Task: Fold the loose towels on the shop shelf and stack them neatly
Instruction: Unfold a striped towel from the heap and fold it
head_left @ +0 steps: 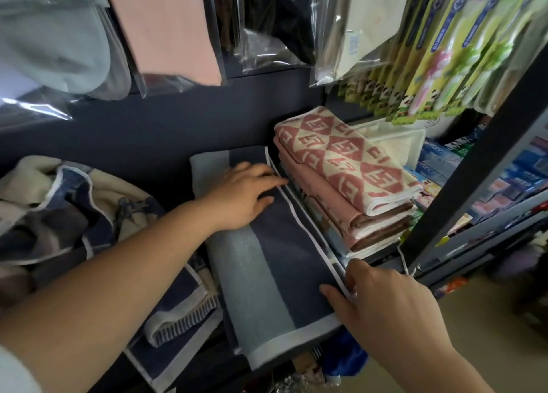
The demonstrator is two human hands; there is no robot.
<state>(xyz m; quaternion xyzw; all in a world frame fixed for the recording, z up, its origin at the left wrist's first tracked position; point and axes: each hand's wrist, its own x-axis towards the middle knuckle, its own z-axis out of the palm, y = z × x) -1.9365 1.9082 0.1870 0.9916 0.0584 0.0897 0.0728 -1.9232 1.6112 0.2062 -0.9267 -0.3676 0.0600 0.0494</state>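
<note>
A folded navy and light-blue striped towel [267, 262] with white trim lies lengthwise on the shelf. My left hand [240, 194] rests flat on its far half, fingers spread toward the right edge. At the near right corner, my right hand [385, 306] pinches the white-trimmed edge between thumb and fingers. To the right stands a stack of folded towels topped by a pink and cream diamond-patterned towel [350, 155]. A heap of loose navy, cream and grey towels [65, 211] lies at the left, and a striped one [181, 324] hangs under my left forearm.
Bagged cloths [166, 28] and green toothbrush packs [444, 45] hang overhead. A white tray [397, 143] sits behind the pink stack. A dark slanted shelf post [474, 161] stands at the right, with boxed goods [504, 185] on shelves beyond it.
</note>
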